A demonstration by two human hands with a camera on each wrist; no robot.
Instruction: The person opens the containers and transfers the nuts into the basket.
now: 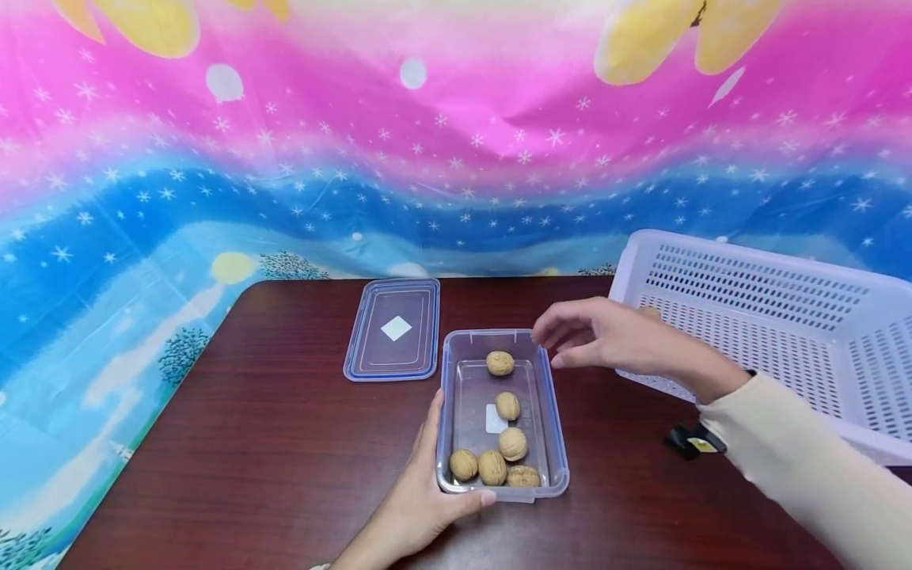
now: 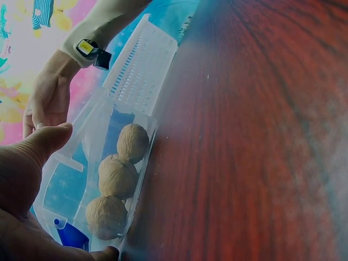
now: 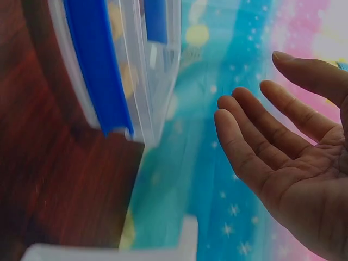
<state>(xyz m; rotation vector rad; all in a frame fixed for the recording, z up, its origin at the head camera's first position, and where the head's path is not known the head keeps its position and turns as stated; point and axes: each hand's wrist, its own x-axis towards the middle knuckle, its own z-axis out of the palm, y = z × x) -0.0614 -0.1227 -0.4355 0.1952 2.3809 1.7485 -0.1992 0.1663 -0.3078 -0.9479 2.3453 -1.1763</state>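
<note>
In the lower middle of the frame you have a container (image 1: 470, 396) of clear, glossy plastic; left of it, your lid (image 1: 392, 358) is shiny see-through plastic bearing a matt, paper-like label (image 1: 396, 328). Your walnuts (image 1: 512, 444) look matt, with rough shells. At right, your basket (image 1: 755, 285) is smooth plastic. Your tabletop (image 1: 299, 443) looks like polished wood, the upper backdrop (image 1: 456, 158) creased cloth, your lower-right sleeve (image 1: 798, 467) matt cloth.
</note>
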